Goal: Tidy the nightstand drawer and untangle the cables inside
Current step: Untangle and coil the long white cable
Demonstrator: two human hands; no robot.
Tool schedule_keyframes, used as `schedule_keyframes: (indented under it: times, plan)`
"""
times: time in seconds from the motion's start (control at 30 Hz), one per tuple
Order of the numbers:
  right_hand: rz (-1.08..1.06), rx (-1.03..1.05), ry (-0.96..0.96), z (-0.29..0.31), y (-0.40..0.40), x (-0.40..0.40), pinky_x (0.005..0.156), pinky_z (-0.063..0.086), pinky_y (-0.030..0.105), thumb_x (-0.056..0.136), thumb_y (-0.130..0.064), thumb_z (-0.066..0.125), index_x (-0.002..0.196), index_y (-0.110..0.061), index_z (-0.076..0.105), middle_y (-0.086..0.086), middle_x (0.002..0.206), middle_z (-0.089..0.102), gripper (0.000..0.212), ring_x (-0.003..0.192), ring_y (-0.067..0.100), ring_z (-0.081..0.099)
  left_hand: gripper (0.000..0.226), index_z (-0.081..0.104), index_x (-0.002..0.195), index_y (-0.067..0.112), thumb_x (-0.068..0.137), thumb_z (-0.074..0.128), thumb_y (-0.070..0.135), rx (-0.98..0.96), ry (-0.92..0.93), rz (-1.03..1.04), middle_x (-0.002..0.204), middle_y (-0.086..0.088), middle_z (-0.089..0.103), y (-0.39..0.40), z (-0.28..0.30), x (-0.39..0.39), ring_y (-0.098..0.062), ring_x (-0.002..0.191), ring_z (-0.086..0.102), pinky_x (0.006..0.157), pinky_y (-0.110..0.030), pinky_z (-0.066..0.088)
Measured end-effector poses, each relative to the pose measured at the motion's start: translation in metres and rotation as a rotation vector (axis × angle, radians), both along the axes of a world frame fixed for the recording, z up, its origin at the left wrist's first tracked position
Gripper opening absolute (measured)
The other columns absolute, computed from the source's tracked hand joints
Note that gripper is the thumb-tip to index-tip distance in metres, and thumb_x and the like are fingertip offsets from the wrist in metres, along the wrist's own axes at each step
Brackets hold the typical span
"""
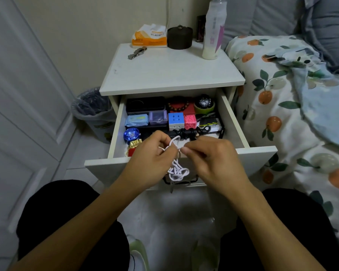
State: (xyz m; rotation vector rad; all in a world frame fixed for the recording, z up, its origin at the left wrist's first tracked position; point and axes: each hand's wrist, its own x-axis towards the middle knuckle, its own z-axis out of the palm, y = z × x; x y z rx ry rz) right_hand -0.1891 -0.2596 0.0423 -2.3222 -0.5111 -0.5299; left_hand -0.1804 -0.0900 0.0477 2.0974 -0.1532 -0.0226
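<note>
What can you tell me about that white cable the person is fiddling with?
The white cable is thin, smooth and knotted. The left hand and right hand each pinch it near the top, where a loop stands up. Below, a tangled bunch of loops hangs before the open drawer's front panel.

A tangled white cable is seen before the white wooden nightstand drawer. Inside, a blue-and-white puzzle cube is flanked on the right by a pink maze cube, and a shiny blue yo-yo is seen at the left. On the right, white bedding is patterned with oranges and green leaves.
</note>
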Motion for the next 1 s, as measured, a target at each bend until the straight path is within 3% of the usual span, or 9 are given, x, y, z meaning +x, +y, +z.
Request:
schedule_keyframes:
  times: [0.07, 0.13, 0.3, 0.4, 0.47, 0.6, 0.73, 0.83, 1.0]
  plan:
    - [-0.08, 0.307, 0.007, 0.001, -0.007, -0.001, 0.06, 0.048, 0.032, 0.09, -0.019, 0.066, 0.08, -0.01, 0.076, -0.001, 0.066, 0.066, 0.017, 0.063, 0.015, 0.06, 0.007, 0.055, 0.09, 0.017, 0.097, 0.053, 0.018, -0.072, 0.073, -0.009, 0.075, 0.008, 0.073, 0.003, 0.001, 0.001, -0.007, 0.057, 0.066, 0.049, -0.019, 0.05]
    - [-0.202, 0.445, 0.041, 0.001, -0.016, 0.0, 0.061, 0.048, 0.024, 0.09, -0.018, 0.066, 0.078, -0.012, 0.075, -0.005, 0.064, 0.067, 0.016, 0.063, 0.01, 0.061, 0.007, 0.055, 0.094, 0.014, 0.099, 0.051, 0.018, -0.117, 0.152, 0.001, 0.079, 0.005, 0.075, 0.007, 0.0, 0.003, -0.015, 0.062, 0.069, 0.05, -0.028, 0.055]
    - [-0.102, -0.068, 0.128, -0.007, -0.017, 0.002, 0.079, 0.051, 0.04, 0.093, -0.022, 0.061, 0.107, -0.013, 0.071, 0.003, 0.099, 0.068, 0.019, 0.089, 0.021, 0.061, 0.008, 0.054, 0.088, 0.02, 0.096, 0.053, 0.018, -0.015, 0.055, 0.033, 0.074, 0.008, 0.074, 0.004, -0.002, 0.002, -0.012, 0.066, 0.069, 0.062, -0.036, 0.055]
    - [0.05, -0.205, 0.048, -0.004, 0.001, 0.0, 0.068, 0.048, 0.039, 0.093, -0.027, 0.061, 0.094, -0.011, 0.072, 0.005, 0.086, 0.064, 0.019, 0.083, 0.028, 0.059, 0.008, 0.054, 0.086, 0.024, 0.093, 0.056, 0.021, 0.007, -0.027, -0.001, 0.073, 0.002, 0.071, -0.002, -0.003, -0.002, -0.018, 0.064, 0.067, 0.058, -0.037, 0.053]
    - [0.034, -0.133, 0.04, -0.003, 0.001, -0.002, 0.058, 0.045, 0.037, 0.093, -0.025, 0.061, 0.078, -0.011, 0.07, 0.003, 0.069, 0.062, 0.023, 0.068, 0.026, 0.057, 0.008, 0.054, 0.086, 0.025, 0.093, 0.057, 0.022, 0.018, -0.039, -0.011, 0.074, 0.003, 0.071, -0.001, -0.004, -0.003, -0.016, 0.062, 0.067, 0.055, -0.033, 0.053]
    - [-0.225, 0.373, 0.106, 0.006, -0.031, 0.001, 0.059, 0.05, 0.026, 0.093, -0.021, 0.064, 0.077, -0.014, 0.075, -0.005, 0.061, 0.068, 0.021, 0.056, 0.004, 0.06, 0.009, 0.055, 0.087, 0.019, 0.096, 0.053, 0.016, -0.025, 0.042, 0.049, 0.073, 0.009, 0.073, 0.011, -0.005, 0.005, -0.002, 0.059, 0.066, 0.051, -0.016, 0.049]
    - [-0.209, -0.009, 0.226, 0.003, -0.038, 0.004, 0.072, 0.053, 0.042, 0.095, -0.023, 0.058, 0.1, -0.015, 0.07, 0.0, 0.087, 0.071, 0.015, 0.075, 0.019, 0.063, 0.011, 0.054, 0.085, 0.021, 0.095, 0.054, 0.015, -0.021, 0.028, 0.072, 0.074, 0.009, 0.073, 0.013, -0.006, 0.005, -0.003, 0.06, 0.065, 0.05, -0.015, 0.047]
    - [-0.069, -0.143, 0.167, -0.001, -0.014, -0.002, 0.085, 0.05, 0.042, 0.094, -0.028, 0.059, 0.125, -0.015, 0.062, 0.005, 0.111, 0.067, 0.034, 0.097, 0.025, 0.06, 0.011, 0.053, 0.083, 0.027, 0.091, 0.056, 0.021, 0.031, -0.059, 0.057, 0.074, 0.004, 0.071, 0.005, -0.006, 0.0, -0.008, 0.063, 0.067, 0.05, -0.021, 0.051]
    - [0.044, -0.146, 0.087, -0.001, 0.0, -0.001, 0.063, 0.047, 0.041, 0.095, -0.026, 0.058, 0.083, -0.013, 0.069, 0.004, 0.074, 0.062, 0.021, 0.072, 0.03, 0.057, 0.008, 0.053, 0.082, 0.031, 0.088, 0.058, 0.031, 0.068, -0.096, 0.037, 0.071, 0.012, 0.066, 0.0, -0.002, -0.002, -0.002, 0.061, 0.064, 0.052, -0.015, 0.048]
